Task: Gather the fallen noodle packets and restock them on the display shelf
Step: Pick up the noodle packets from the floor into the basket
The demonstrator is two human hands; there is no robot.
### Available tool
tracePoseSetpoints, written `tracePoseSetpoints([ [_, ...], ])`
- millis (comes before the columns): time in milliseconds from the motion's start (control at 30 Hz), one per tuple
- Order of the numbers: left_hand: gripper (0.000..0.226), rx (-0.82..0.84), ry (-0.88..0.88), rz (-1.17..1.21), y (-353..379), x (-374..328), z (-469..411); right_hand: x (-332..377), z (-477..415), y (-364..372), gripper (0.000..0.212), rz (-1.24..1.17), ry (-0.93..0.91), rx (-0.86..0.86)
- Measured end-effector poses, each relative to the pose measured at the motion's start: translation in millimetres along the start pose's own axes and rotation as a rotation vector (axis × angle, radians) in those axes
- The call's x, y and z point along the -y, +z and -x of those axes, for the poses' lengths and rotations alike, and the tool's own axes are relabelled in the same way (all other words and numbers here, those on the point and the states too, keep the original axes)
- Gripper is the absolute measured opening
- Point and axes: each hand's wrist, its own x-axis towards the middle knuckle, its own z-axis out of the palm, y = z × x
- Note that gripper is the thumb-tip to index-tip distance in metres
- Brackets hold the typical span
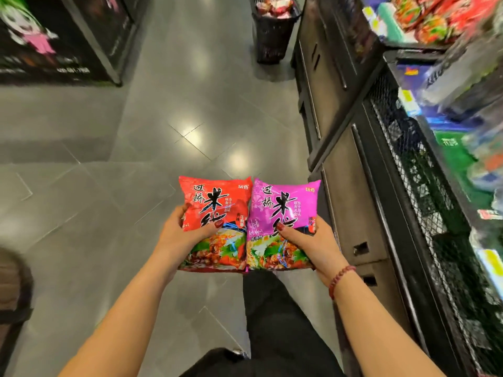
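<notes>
Gripping a red noodle packet (215,224) in my left hand (179,235), thumb on top; my right hand (313,240) clutching a purple noodle packet (283,221), edges touching, beside the display shelf (424,170)

One head-worn view looks steeply down the aisle floor (168,110) — close over the hands, shelving (408,164) at right.

Red noodle packet (215,213) and purple noodle packet (283,213): glossy plastic film, slightly crinkled. Floor (190,104): smooth polished grey tile, reflective. Display shelf (408,170): matt black metal with wire mesh front. Basket (272,36): black plastic lattice. Bracelet (340,278): shiny red beads.
</notes>
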Motion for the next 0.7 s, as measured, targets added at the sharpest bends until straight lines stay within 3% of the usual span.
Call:
tracePoseSetpoints([
  [100, 0.058, -0.027, 0.016, 0.008, 22, -42, -56, 42, -66, -14, 0.042, -0.008, 0.003, 0.024],
  [333, 0.067, -0.08, 0.015, 0.023, 47, -125, -162, 130, -193, -23, 0.046, -0.013, -0.015, 0.108],
  [700, 0.061, -0.058, 0.004, 0.078, 56, -246, -390, 250, -412, 13, 0.043, -0.01, -0.025, 0.08],
])
